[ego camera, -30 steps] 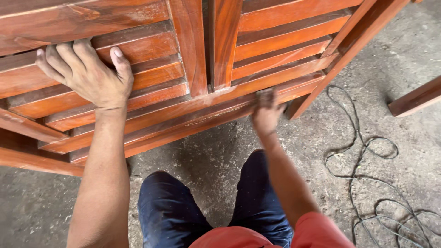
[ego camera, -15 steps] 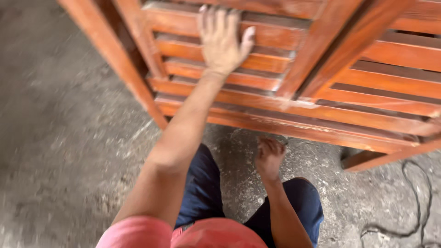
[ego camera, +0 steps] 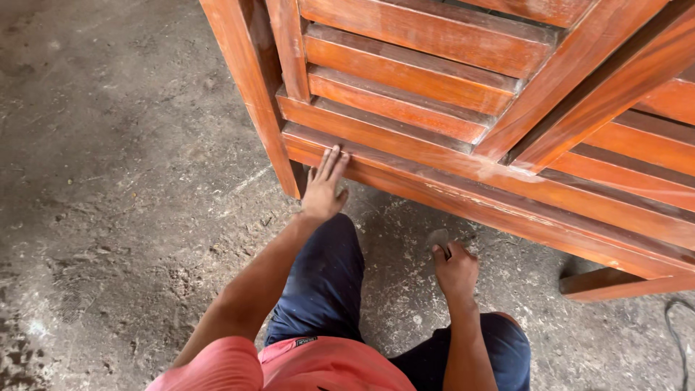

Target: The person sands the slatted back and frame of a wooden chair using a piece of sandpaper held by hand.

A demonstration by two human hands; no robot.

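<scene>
Head view, looking down. Person crouched on a grey concrete floor, dark blue trousers, red-pink shirt at the bottom edge of the frame.

Left hand: released, fingers straight and held together. The fingertips rest flat against the lowest rail of a reddish-brown wooden louvred frame; thumb splayed off to the side. Nothing grasped. Contact is near the left end of the rail, just beside the frame's corner post, which meets the floor immediately left of the hand. Above the fingertips sit the louvre slats, stacked and slanted, glossy with finish.

Right hand: clenched loosely on a small grey piece, apparently an abrasive sheet, which sticks up out of the grip past the fingers. Exact material cannot be told at this size. The hand hovers low over the floor, below the lowest rail and apart from it; the frame's underside is above and ahead of the knuckles. The hand is above the right knee.

Relative positions: the two hands are well apart, left hand higher and on the wood, right hand lower and off it. To the right of the right hand, past the knee, a separate wooden bar lies near the floor under the frame. A dark cable loops on the concrete at the far right edge. Floor around both hands is dusty and scuffed.
</scene>
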